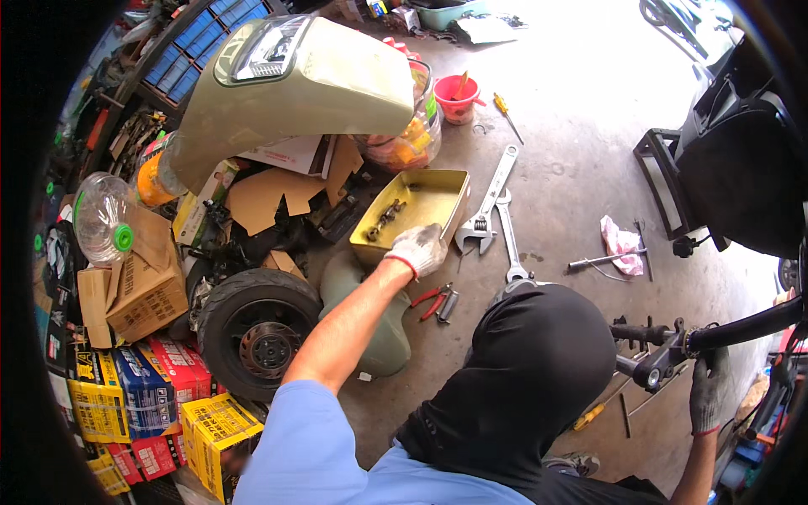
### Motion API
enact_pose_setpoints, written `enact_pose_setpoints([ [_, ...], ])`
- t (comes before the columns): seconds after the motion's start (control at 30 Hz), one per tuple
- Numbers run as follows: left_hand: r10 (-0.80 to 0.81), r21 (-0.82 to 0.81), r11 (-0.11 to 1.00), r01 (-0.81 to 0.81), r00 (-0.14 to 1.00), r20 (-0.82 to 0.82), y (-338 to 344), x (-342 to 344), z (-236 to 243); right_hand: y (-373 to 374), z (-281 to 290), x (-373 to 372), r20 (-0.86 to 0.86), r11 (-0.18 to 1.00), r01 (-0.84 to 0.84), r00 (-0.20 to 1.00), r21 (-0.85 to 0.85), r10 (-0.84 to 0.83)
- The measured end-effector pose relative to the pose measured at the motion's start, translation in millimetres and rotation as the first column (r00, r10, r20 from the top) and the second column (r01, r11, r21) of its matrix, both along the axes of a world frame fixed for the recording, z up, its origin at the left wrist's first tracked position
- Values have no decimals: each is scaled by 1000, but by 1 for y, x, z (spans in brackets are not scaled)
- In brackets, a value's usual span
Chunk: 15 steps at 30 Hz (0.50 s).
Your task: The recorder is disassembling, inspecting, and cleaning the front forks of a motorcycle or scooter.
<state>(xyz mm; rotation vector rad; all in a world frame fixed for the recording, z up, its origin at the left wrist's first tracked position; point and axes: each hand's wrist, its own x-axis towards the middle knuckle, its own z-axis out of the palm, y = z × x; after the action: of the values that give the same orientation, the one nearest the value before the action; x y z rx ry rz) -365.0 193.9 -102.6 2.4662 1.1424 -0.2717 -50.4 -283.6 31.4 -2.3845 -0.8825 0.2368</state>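
My left hand (421, 248), in a whitish red-cuffed glove, grips the near rim of a yellow tray (438, 194) holding dark metal fasteners (383, 219). My right hand (709, 387), in a grey glove, is closed at the underside of a black metal tube (745, 328) on the right; its fingertips are partly hidden. This tube joins a metal bracket (652, 362) with bolts. A large adjustable wrench (492, 202) and an open-ended wrench (509, 231) lie right of the tray. Red-handled pliers (433, 299) lie below it.
Olive panels (311, 76), a wheel (261, 337), cardboard (147, 290) and stacked boxes (215, 433) crowd the left. A red bucket (459, 109), screwdriver (509, 118), T-handle tool (606, 257) and pink cloth (623, 236) are on the floor. Black machinery (732, 168) stands right. My black-clad knee (522, 362) fills the lower middle.
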Motion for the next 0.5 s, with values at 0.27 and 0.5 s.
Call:
enact_pose_setpoints([
  [0.27,-119,-41,992,116,990,-71,10,33,11,3,2,2,5,999,-30,1000,-33,30],
  [0.5,11,-26,1000,-7,991,133,-18,23,-81,-9,-5,1,2,995,82,997,58,-82],
])
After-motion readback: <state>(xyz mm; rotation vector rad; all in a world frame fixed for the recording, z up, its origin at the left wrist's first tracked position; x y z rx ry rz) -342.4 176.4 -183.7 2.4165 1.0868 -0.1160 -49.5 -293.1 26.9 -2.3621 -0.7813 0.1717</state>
